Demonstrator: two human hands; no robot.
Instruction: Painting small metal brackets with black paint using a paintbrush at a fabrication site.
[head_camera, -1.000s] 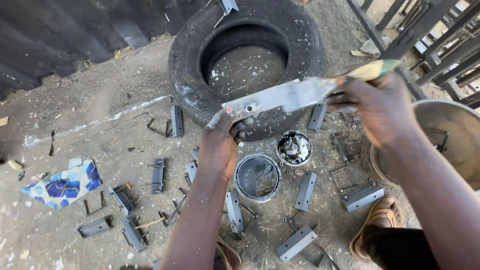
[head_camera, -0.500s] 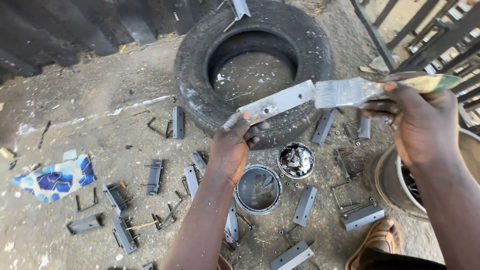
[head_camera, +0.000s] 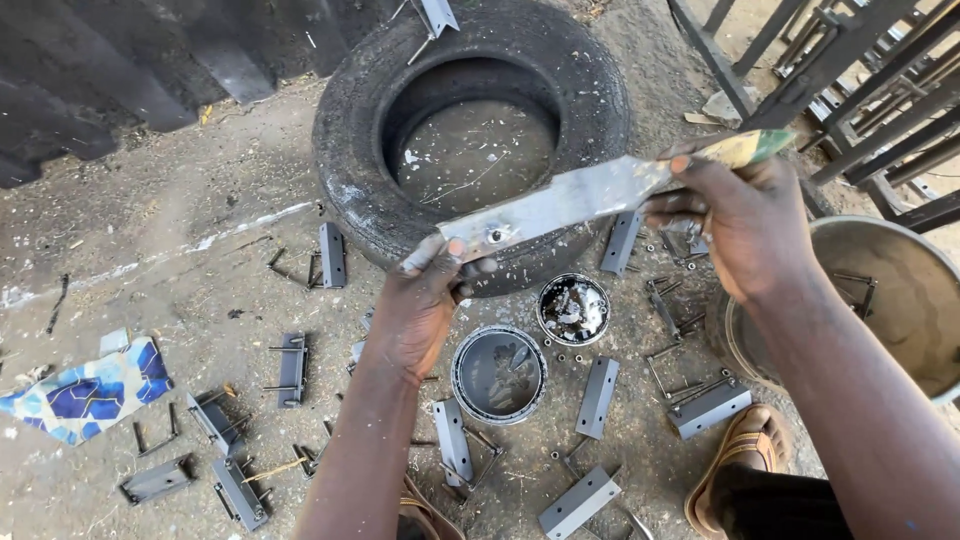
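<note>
Nearest the cam, a sandal (head_camera: 745, 450) is poking in at the bottom right, and grey folded-steel brackets (head_camera: 597, 396) are lying all over the dirt w/ loose bolts btwn them. A blue patterned cloth scrap (head_camera: 88, 388) is sitting near left.

Bit farther, two round tins: the bigger one (head_camera: 498, 373) is looking mostly empty w/ dark gunk inside, the smaller one (head_camera: 573, 308) just behind it is packing small shiny hardware, prob nuts/washers. A big round metal basin (head_camera: 890, 300) is sitting on the right.

Above all that, both hands are holding a long flat metal strip (head_camera: 560, 205) in the air over the near edge of the tyre (head_camera: 470, 130). Left hand (head_camera: 425, 305) is pinching the near-left end, thumb on top by the bolt hole, fingers curled under. Right hand (head_camera: 745, 225) is gripping the far-right end, fingers wrapped round the part that's looking greenish/yellow, maybe paint or a handle, can't tell.

Handling guess: strip is looking stiff, thin, fairly light, not flexing btwn the hands. Surface is dull, scuffed, paint-spattered, so prob not slippery, but edges could be sharp, so I'd be taking it by the flat faces near the ends.

Farthest back, the tyre is worn, dusty rubber w/ debris in its middle. Dark corrugated sheeting far left, steel bars (head_camera: 860, 60) far right.
</note>
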